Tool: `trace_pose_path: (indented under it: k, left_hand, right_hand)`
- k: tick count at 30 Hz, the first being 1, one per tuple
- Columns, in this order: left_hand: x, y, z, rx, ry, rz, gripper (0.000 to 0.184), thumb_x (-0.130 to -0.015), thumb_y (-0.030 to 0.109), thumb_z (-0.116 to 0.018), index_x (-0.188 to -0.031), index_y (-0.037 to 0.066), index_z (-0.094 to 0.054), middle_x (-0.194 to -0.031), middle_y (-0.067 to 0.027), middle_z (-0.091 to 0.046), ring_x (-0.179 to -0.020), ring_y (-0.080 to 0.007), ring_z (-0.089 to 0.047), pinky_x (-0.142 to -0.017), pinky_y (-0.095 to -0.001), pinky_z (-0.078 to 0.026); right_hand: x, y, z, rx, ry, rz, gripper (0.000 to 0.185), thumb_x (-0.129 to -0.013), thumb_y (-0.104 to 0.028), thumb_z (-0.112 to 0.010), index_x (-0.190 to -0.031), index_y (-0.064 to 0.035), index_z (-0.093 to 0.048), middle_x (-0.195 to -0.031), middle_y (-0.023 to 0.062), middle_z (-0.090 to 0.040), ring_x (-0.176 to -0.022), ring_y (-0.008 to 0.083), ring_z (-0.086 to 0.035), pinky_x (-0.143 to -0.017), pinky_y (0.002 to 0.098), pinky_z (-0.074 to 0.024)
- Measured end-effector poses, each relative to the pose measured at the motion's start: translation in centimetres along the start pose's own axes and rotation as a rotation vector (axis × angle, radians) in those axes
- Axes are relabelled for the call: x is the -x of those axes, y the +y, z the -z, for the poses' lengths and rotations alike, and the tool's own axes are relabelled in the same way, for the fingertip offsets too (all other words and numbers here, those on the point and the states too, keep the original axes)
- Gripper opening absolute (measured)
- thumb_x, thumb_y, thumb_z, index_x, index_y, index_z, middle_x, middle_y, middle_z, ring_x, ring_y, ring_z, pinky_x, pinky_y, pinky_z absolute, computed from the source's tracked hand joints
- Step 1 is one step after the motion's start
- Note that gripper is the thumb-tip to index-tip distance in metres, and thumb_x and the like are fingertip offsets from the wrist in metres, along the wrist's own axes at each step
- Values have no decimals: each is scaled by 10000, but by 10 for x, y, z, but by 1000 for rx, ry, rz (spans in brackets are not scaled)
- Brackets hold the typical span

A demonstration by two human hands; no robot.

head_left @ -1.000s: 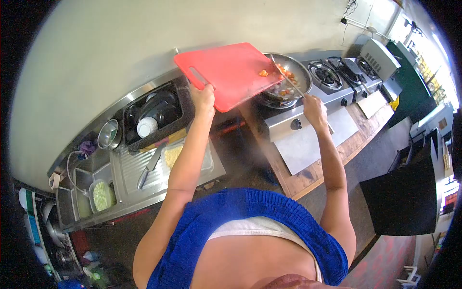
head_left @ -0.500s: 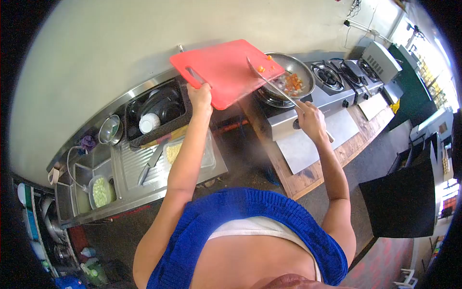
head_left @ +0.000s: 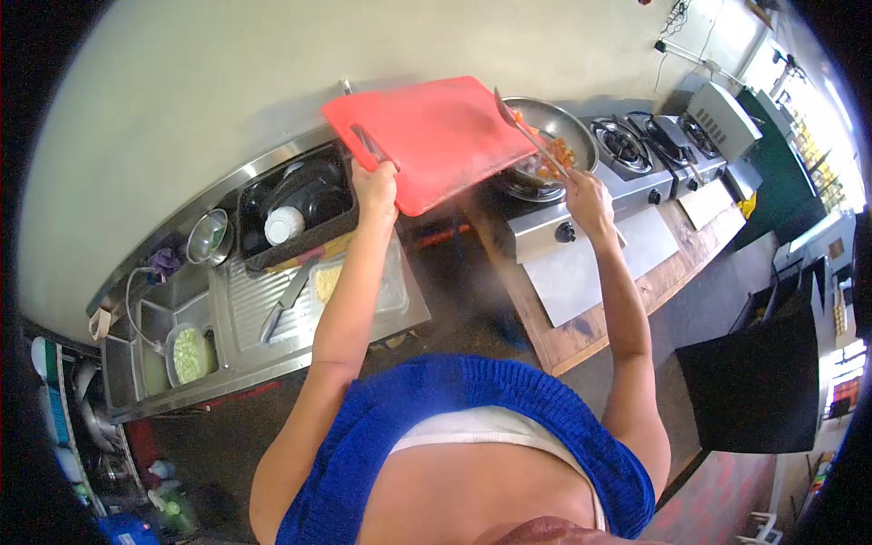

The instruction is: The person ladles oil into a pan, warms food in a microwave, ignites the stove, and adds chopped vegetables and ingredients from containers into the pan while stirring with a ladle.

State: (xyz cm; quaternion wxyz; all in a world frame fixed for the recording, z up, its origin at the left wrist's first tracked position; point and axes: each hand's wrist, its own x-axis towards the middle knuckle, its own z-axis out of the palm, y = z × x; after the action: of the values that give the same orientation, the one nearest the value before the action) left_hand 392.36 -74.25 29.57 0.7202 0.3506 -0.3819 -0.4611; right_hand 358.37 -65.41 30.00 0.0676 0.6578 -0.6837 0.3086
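My left hand [head_left: 374, 186] grips the red cutting board [head_left: 431, 136] near its handle slot. The board is tilted, its right edge over the steel frying pan [head_left: 586, 150]. My right hand [head_left: 590, 204] is closed around the handle of a long metal spatula [head_left: 504, 107], whose head is at the board's right edge. A few orange pieces lie by that edge. In the pan are chopped orange pieces [head_left: 559, 156] and paler purplish bits. The pan sits on the nearest burner of the gas stove [head_left: 540, 227].
More burners [head_left: 620, 145] line the stove to the right, above a wooden counter [head_left: 581, 338]. On the left are a black dish rack [head_left: 259, 259], a knife [head_left: 284, 306] on the steel drainboard, and a sink holding a bowl of chopped pale green vegetable [head_left: 189, 356].
The spatula head has moved up and right to the board's far right corner. Orange pieces that lay on the board are now at its edge or off it. The board has shifted slightly.
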Motion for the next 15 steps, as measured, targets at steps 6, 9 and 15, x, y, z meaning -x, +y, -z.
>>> trace_pose_path:
  k: [6,9,15]
  left_hand:
    - [-6,-7,38,-30,20,-21,345,-665,-42,-565,-985,46,-471,-871,-63,-541,-782,-171,-562,-684,-312,-478]
    - [16,31,46,-31,94,78,305,-672,-15,-592,-963,37,-516,-850,-69,-577,-757,-170,-574,-693,-317,-476]
    - [27,67,125,-153,244,-27,317,-660,52,-619,-966,106,-551,-855,-24,-592,-741,-168,-581,-714,-317,-466]
  right_hand:
    - [0,33,-14,29,-76,-184,298,-906,-273,-464,-941,-31,-635,-940,229,-620,-896,425,-585,-767,484,-462]
    - [10,63,-18,166,-67,-174,321,-916,-287,-456,-915,-24,-639,-933,232,-621,-904,438,-578,-766,493,-453]
    - [-2,86,-41,-47,7,-76,285,-878,-228,-546,-794,28,-640,-692,184,-612,-628,296,-585,-595,414,-438]
